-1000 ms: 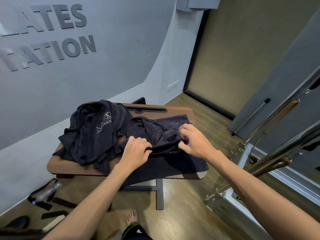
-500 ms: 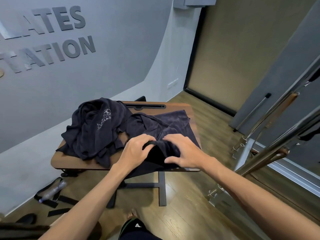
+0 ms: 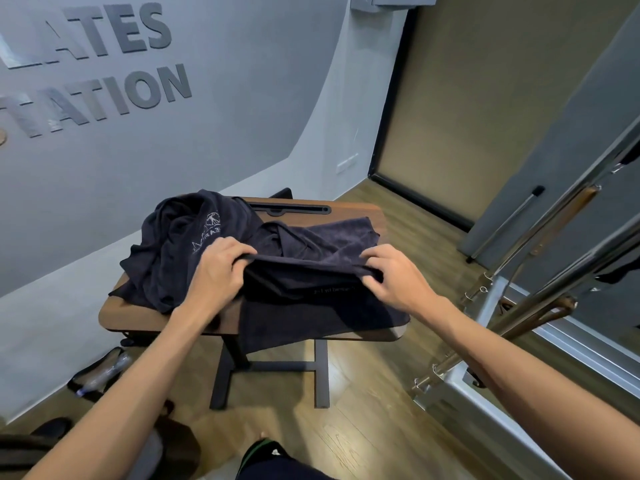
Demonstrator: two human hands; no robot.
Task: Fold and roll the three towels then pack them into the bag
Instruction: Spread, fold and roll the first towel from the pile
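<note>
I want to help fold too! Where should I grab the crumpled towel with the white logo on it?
Probably at the loose edge of the crumpled towel hanging over the table's near left corner, coming from the near left side. That hem hangs free, while the middle is bunched and the left hand covers its right side. Take a pinch grip there.

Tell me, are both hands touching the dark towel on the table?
Touching. The head view shows the left hand and the right hand each pinching a raised fold of the dark towel, fingers curled over its edge.
</note>
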